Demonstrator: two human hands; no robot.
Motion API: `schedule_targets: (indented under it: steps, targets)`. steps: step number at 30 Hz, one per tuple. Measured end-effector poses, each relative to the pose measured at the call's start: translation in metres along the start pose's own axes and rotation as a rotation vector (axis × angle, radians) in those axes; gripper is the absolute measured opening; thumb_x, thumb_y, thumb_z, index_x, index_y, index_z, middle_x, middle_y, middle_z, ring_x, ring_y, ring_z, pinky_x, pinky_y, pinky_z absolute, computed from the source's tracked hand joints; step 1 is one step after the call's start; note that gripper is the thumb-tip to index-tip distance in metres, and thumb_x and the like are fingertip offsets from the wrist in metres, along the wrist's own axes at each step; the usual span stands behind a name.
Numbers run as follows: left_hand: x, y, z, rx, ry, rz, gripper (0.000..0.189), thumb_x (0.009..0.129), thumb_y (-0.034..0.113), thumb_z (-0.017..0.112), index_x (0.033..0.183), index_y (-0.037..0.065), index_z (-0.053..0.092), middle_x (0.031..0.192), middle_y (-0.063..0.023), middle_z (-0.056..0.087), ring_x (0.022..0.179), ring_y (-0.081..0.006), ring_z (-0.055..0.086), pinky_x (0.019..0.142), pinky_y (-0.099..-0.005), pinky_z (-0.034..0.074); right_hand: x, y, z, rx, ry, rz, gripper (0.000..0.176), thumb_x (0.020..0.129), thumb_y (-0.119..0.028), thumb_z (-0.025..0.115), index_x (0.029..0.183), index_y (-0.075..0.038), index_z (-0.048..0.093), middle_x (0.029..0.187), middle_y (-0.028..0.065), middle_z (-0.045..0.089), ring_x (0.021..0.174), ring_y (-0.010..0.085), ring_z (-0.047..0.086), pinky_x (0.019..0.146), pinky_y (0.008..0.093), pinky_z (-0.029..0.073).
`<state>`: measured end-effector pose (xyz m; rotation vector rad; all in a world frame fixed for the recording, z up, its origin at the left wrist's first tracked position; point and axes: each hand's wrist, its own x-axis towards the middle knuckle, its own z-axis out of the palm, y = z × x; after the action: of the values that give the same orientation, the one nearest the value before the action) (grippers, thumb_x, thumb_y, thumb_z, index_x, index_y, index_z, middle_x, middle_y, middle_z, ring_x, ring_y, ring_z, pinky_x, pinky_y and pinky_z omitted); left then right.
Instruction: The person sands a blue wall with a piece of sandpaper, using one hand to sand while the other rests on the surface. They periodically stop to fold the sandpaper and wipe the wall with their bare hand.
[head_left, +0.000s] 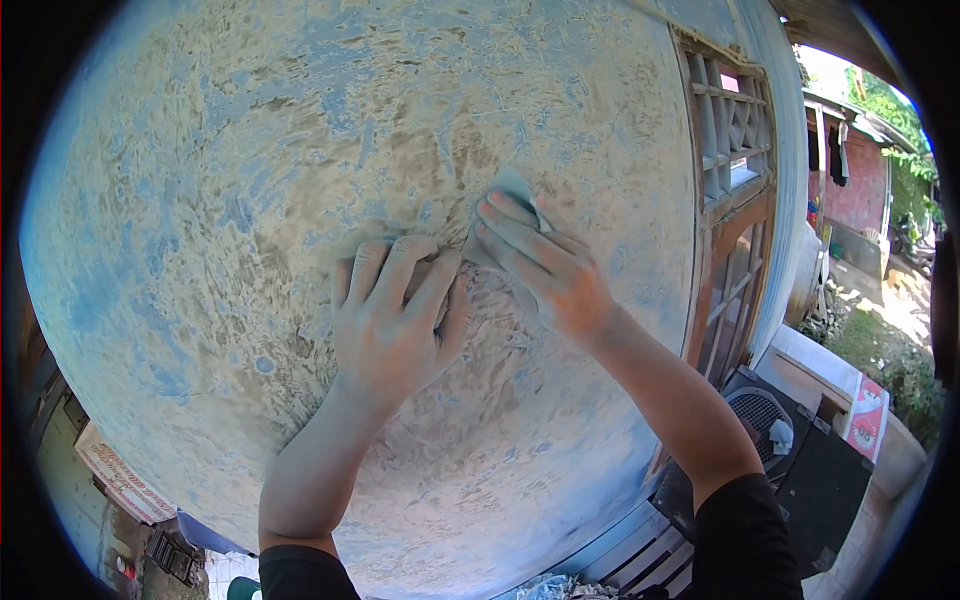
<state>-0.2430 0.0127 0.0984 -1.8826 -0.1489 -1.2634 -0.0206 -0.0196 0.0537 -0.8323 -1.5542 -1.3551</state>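
A wall (250,170) with patchy blue and beige paint, scuffed and dusty, fills most of the head view. My right hand (545,265) presses a folded greenish-grey sheet, which looks like sandpaper (513,183), against it. The sheet's edges stick out past the fingertips. Just left of it, my left hand (393,315) rests on the wall with bent fingers closed over something. A greyish edge shows above its knuckles, but the thing itself is mostly hidden under the palm. Pale dust coats both hands.
A wooden door frame with a lattice vent (730,120) borders the wall on the right. Below it stands a black speaker box (800,490). Under my arms are a slatted bench (640,550) and a crumpled bundle (565,588). A printed carton (125,475) sits lower left.
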Motion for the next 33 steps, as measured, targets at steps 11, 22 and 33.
schedule_targets:
  steps: [11,22,33]
  targets:
    - [0.001,-0.002,0.0,-0.012,0.029,-0.016,0.018,0.084,0.017,0.076,0.101,0.012,0.073,0.108,-0.0036,0.065,0.097,-0.0264,0.061,0.083,-0.0447,0.044,0.008,0.006,0.003,0.024,0.033,-0.035,0.032,0.09,-0.009,0.075,0.123,-0.007,0.076,0.141,0.0061,0.071,0.135,0.0217,0.065,0.127,0.0412,0.042]
    - [0.002,-0.001,0.001,-0.016,0.028,-0.024,0.017,0.084,0.014,0.075,0.1,0.013,0.073,0.108,-0.004,0.065,0.098,-0.0271,0.061,0.085,-0.0447,0.044,0.02,-0.011,0.0,0.0,0.041,0.068,0.036,0.087,-0.001,0.075,0.123,-0.003,0.077,0.136,0.0102,0.073,0.132,0.0264,0.067,0.123,0.042,0.046]
    - [-0.001,-0.001,-0.001,-0.042,0.025,-0.054,0.016,0.083,0.013,0.075,0.099,0.013,0.073,0.108,-0.0042,0.065,0.1,-0.0284,0.061,0.087,-0.0451,0.043,0.013,-0.016,-0.007,-0.051,-0.038,0.039,0.03,0.093,-0.009,0.071,0.122,-0.002,0.076,0.139,0.0087,0.072,0.134,0.0251,0.066,0.12,0.0381,0.05]
